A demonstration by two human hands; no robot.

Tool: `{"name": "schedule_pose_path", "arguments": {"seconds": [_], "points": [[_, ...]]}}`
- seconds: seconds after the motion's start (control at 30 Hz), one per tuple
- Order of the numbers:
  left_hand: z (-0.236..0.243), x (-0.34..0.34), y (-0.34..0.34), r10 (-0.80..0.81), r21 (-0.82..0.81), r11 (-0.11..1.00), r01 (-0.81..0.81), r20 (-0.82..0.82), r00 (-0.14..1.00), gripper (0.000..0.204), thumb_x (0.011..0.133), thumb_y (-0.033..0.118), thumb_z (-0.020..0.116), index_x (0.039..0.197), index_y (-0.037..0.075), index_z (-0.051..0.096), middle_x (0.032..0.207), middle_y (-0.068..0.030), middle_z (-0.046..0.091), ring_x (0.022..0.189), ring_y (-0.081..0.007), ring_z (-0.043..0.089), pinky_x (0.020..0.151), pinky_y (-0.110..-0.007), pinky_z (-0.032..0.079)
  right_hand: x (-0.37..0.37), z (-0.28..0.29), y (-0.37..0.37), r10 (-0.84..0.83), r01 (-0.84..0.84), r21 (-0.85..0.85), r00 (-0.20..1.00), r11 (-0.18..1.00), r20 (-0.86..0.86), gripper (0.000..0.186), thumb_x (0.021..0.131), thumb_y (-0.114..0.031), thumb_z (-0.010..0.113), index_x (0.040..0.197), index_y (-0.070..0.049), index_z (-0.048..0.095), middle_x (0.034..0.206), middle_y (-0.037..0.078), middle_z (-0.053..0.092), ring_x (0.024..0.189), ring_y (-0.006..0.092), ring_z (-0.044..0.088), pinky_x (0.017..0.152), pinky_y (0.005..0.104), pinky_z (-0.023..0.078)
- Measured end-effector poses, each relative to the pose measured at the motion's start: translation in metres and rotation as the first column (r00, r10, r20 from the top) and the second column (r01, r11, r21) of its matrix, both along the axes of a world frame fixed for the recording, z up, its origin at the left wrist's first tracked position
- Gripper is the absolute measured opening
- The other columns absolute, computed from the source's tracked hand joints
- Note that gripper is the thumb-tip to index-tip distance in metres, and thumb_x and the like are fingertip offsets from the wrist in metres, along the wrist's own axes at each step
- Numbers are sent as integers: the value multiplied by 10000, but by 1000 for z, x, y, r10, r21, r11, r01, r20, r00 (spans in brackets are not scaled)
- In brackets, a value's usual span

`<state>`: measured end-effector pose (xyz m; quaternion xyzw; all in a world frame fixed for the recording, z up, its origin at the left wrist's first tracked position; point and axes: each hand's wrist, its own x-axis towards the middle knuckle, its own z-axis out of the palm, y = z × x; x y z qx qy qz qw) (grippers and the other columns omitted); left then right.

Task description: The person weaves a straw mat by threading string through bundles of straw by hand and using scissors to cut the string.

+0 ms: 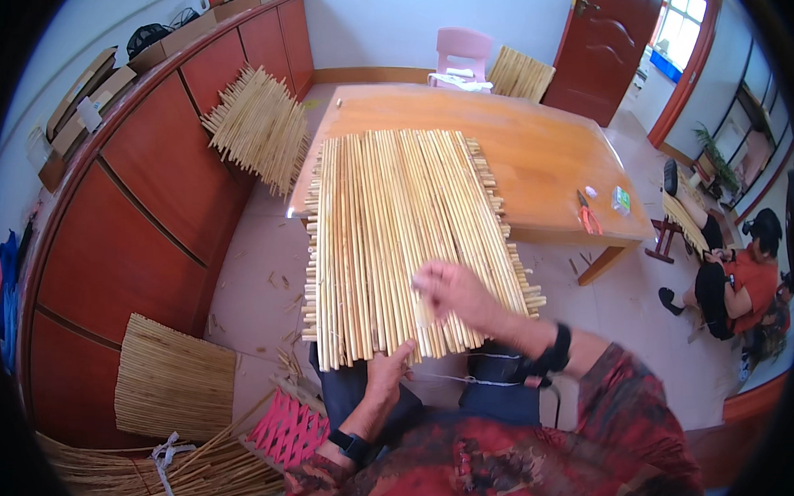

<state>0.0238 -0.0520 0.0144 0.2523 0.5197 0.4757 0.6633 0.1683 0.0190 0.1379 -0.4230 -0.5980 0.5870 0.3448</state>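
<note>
A panel of straight pale reed stalks (396, 222) lies side by side across my lap and the near table edge. More stalks run crosswise beneath it, their ends sticking out at both sides. My left hand (387, 375) grips the panel's near edge, thumb on top, the other fingers mostly hidden below. Above the panel's lower right part is my right hand (458, 291), its fingers curled together and slightly blurred; I cannot make out what they hold. A thin white cord (472, 380) hangs over my legs below the near edge.
Red-handled pliers (587, 213) and a small green box (621, 200) lie on the wooden table (542, 147). Another reed panel (260, 130) leans on red cabinets (162, 160); a tied reed bundle (160, 466) lies lower left. A person (748, 279) sits at right.
</note>
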Motion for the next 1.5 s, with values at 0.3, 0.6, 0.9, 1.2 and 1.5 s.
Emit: {"name": "schedule_pose_path", "arguments": {"seconds": [0.3, 0.6, 0.9, 1.2, 1.5], "points": [[-3, 0, 5, -92, -46, 995, 89, -79, 993, 343, 731, 278, 653, 932, 28, 530, 675, -18, 503, 481, -93, 456, 365, -234, 368, 217, 276, 113, -428, 682, 706, 705, 191, -566, 192, 852, -177, 498, 982, -51, 560, 644, -39, 411, 492, 30, 342, 414, 159, 277], [-3, -9, 2, -126, -61, 991, 118, -149, 981, 381, 709, 341, 658, 902, 29, 557, 655, -21, 517, 460, -94, 454, 364, -223, 363, 26, -41, 11, 15, -460, 489, 740, 742, 673, 256, 705, -185, 659, 912, -51, 589, 737, 82, 568, 633, 183, 550, 580, 296, 454], [0, -8, -2, -84, -78, 994, 76, -103, 991, 387, 708, 321, 666, 930, 29, 542, 673, -8, 521, 458, -84, 448, 360, -212, 347, 1, -67, 0, -72, -488, 446, 610, 750, 789, 136, 698, -155, 592, 756, -33, 583, 730, 131, 573, 663, 305, 582, 583, 385, 477], [-2, -4, 0, -37, -14, 999, 36, -89, 995, 378, 711, 296, 671, 943, 35, 526, 681, -2, 509, 454, -78, 437, 355, -212, 351, 7, 11, 31, 104, -157, -273, 975, 949, -198, 92, 813, -167, 563, 785, -83, 586, 553, -59, 426, 445, 22, 345, 390, 150, 285], [-6, 0, 3, -120, -2, 993, 121, -127, 985, 379, 712, 311, 667, 942, 38, 538, 706, -8, 522, 486, -80, 457, 377, -212, 361, 152, 194, 122, -63, 338, 201, 630, 920, -774, 128, 833, -48, 490, 902, 60, 486, 574, -38, 290, 435, 52, 227, 395, 186, 223]]}}
